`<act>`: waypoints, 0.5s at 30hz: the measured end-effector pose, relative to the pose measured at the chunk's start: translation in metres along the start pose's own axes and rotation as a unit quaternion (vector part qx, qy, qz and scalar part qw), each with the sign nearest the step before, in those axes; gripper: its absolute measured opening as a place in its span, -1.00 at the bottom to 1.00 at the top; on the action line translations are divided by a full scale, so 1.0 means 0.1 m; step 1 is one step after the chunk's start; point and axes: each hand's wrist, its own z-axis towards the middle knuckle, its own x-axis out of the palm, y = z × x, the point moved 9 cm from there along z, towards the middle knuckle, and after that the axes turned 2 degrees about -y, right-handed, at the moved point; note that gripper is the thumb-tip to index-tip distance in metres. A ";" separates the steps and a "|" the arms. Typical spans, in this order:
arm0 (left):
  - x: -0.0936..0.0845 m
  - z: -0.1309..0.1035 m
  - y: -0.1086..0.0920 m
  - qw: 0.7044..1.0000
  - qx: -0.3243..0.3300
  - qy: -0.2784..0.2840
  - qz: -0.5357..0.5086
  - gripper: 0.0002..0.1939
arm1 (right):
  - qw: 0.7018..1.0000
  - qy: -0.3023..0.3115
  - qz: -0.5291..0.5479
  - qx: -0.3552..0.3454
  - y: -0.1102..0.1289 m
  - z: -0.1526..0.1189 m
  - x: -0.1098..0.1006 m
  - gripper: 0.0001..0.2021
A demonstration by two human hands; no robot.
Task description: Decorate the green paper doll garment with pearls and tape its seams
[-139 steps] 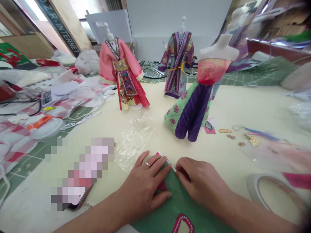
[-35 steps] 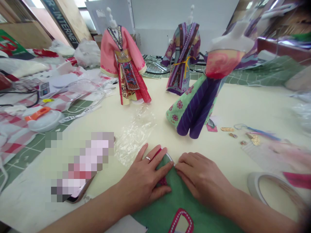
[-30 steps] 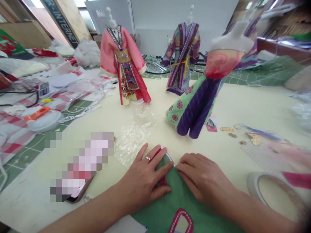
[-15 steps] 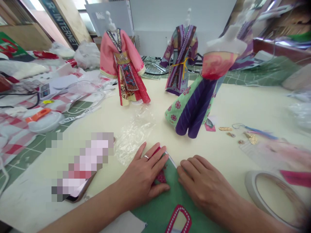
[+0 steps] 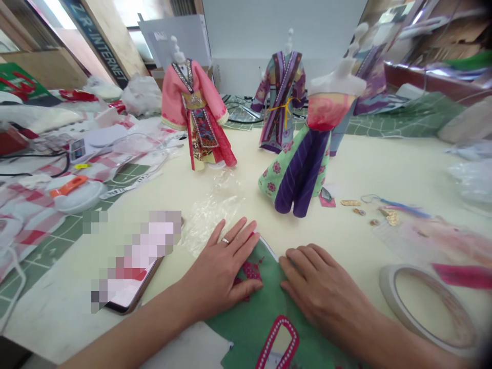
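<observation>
My left hand lies palm down with its fingers spread, pressing on green cloth. A ring is on one finger. Beside the thumb shows a crimson patterned patch; part of it is under the hand. My right hand is curled with its fingertips together at the cloth's right edge, close to a white strip along that edge. What the fingertips pinch is mostly hidden. Nearer to me, a crimson loop of trim edged with pearl-like beads lies on the green cloth.
Small dress forms wear a pink robe, a purple robe and a red top with a purple-green skirt. A phone and clear plastic film lie left; a tape roll and gold trinkets right.
The camera view has shifted slightly. My left fingers have drawn back a little, baring more of the crimson patch and the green cloth. My right hand stays at the cloth's edge.
</observation>
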 end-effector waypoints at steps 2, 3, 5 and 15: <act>0.00 0.02 -0.04 1.000 0.008 0.007 -0.002 -0.27 | 1.000 -0.009 -0.003 0.003 0.02 0.02 -0.03 -0.77; 0.03 0.03 -0.07 1.000 0.016 0.019 -0.006 -0.27 | 1.000 -0.008 -0.006 0.009 0.03 0.03 -0.03 -0.71; 0.09 0.05 -0.11 0.998 0.030 0.044 -0.014 -0.27 | 1.000 0.002 -0.007 0.021 0.03 0.04 -0.01 -0.63; 0.13 0.06 -0.05 0.998 0.027 0.063 0.004 -0.21 | 0.999 0.011 0.016 0.025 -0.03 -0.02 0.05 -0.58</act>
